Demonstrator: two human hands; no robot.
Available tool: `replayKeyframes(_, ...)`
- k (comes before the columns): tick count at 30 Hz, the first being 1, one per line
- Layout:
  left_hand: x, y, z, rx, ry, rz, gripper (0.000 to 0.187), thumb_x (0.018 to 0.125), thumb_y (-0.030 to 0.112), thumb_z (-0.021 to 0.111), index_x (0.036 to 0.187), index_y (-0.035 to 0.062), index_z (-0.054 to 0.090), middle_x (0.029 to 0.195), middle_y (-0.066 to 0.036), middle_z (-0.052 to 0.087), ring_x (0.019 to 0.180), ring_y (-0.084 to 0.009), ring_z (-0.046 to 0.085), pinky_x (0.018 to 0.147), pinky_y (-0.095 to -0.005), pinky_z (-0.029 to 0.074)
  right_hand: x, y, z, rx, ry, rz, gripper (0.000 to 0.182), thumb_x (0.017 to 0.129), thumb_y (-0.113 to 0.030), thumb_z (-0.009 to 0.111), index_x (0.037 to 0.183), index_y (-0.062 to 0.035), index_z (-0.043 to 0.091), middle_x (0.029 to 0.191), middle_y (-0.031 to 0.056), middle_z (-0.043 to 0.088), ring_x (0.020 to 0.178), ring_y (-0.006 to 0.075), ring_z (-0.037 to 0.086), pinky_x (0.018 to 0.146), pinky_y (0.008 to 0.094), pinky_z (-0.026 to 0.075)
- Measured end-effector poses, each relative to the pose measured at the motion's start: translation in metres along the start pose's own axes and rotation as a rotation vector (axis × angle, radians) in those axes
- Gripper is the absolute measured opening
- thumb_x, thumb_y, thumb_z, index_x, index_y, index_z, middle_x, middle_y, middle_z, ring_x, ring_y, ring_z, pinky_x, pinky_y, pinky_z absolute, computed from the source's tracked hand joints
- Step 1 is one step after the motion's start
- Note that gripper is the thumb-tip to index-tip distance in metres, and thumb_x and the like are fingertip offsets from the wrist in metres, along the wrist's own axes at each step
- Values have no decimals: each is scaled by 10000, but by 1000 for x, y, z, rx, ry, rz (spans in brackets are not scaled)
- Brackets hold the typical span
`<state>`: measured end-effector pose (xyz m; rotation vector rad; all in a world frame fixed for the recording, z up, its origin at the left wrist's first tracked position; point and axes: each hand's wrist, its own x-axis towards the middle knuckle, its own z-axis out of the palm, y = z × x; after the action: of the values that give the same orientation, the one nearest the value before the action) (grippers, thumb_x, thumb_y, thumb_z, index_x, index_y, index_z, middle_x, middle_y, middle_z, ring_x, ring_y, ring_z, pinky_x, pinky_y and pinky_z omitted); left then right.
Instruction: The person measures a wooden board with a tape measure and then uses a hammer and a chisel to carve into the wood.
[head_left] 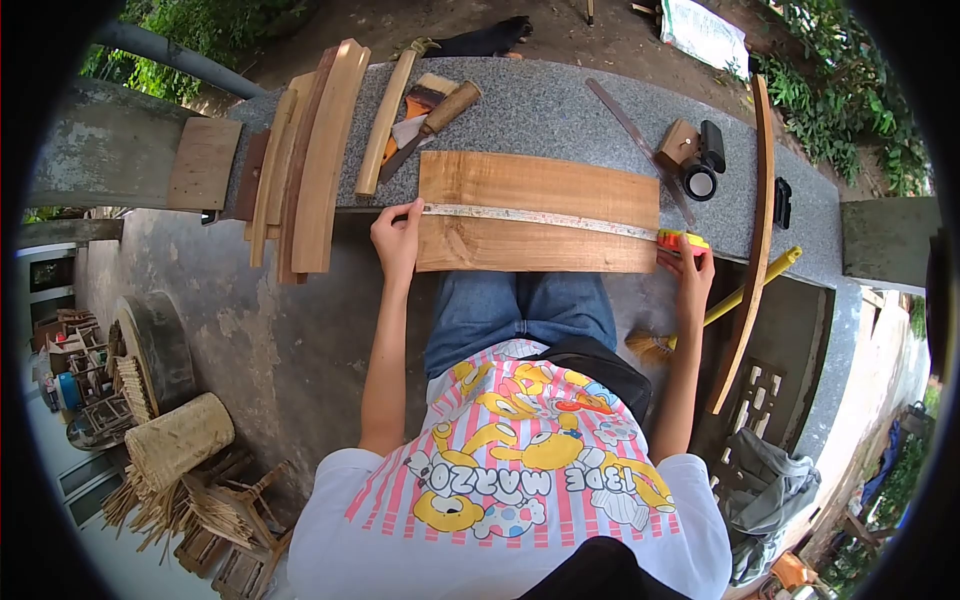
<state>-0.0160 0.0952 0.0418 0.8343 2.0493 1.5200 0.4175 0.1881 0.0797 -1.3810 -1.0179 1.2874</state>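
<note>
A wide wooden board (540,185) lies across the front edge of the stone counter, partly over my lap. Along its length stretches the white blade of a tape measure (540,216). At the board's left end my left hand (397,240) pinches the tip of the blade. My right hand (688,268) is closed around the yellow and red tape measure case (684,240) at the right end. Some of its fingers are hidden behind the case.
On the grey stone counter (540,105) lie several wood strips (328,160), a wooden-handled chisel (450,110), a brush (430,88), a metal ruler (625,125) and a black round object (700,182). A long curved strip (752,250) overhangs at right, near a yellow-handled broom (745,290).
</note>
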Motion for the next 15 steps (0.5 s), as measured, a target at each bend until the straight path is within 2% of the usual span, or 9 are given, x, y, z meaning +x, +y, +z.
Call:
replayKeyframes(6, -8, 3, -4, -23, -21, -15, 266, 860, 172, 733, 887, -84, 666, 820, -77, 673, 638, -78, 595, 573, -218, 465, -9, 6, -6, 88, 2, 22, 369, 933, -223, 625, 1169, 28, 492, 1038, 165, 614, 847, 263, 693, 771, 359, 584)
replayKeyframes(9, -22, 2, -6, -64, -39, -71, 239, 868, 147, 722, 894, -82, 657, 866, -73, 664, 674, -83, 608, 592, -218, 484, -18, 16, -13, 120, -1, 23, 372, 942, -213, 611, 1191, 32, 486, 1056, 170, 606, 869, 273, 690, 775, 369, 585)
replayKeyframes(11, -31, -13, -6, -134, -38, -7, 209, 878, 115, 705, 921, -82, 649, 937, -74, 649, 750, -97, 627, 652, -224, 510, -24, 26, -19, 117, -2, 27, 375, 945, -209, 606, 1205, 32, 483, 1067, 173, 601, 878, 278, 688, 776, 372, 587)
replayKeyframes(15, -43, -30, -5, -318, -32, -51, 184, 897, 88, 675, 967, -77, 631, 990, -71, 633, 840, -112, 634, 749, -224, 516, -28, 43, -27, 161, -25, 54, 367, 950, -205, 600, 1218, 21, 491, 1087, 162, 588, 943, 261, 668, 785, 372, 586)
